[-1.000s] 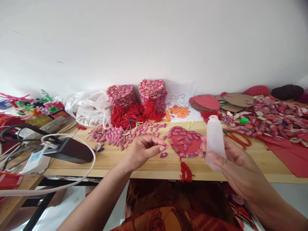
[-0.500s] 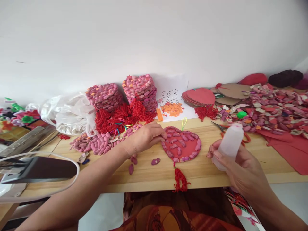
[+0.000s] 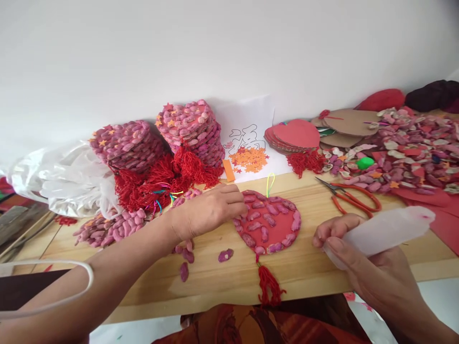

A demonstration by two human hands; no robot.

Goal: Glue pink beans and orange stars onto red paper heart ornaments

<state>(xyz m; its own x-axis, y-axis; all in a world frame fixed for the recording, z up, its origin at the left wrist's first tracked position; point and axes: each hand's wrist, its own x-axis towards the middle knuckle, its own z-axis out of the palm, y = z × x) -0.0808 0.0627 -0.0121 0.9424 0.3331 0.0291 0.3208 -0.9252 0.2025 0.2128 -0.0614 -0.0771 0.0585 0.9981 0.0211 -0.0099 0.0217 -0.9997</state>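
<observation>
- Bottle [image 3: 383, 235], wrapped in my right hand [image 3: 375, 272], has tipped towards two o'clock, away from the heart [image 3: 281, 228] at my twelve.
- My left hand [image 3: 217, 208], fingers curled, has reached the heart's ten o'clock edge; I can't tell if they pinch anything.

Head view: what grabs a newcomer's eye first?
Probably the red heart studded with pink peanuts, front centre on the wooden table, the left hand at its left edge. Next, the translucent bottle tilted in the right hand, right of the heart. Behind, left of centre, stand two peanut-covered stacks.
</observation>
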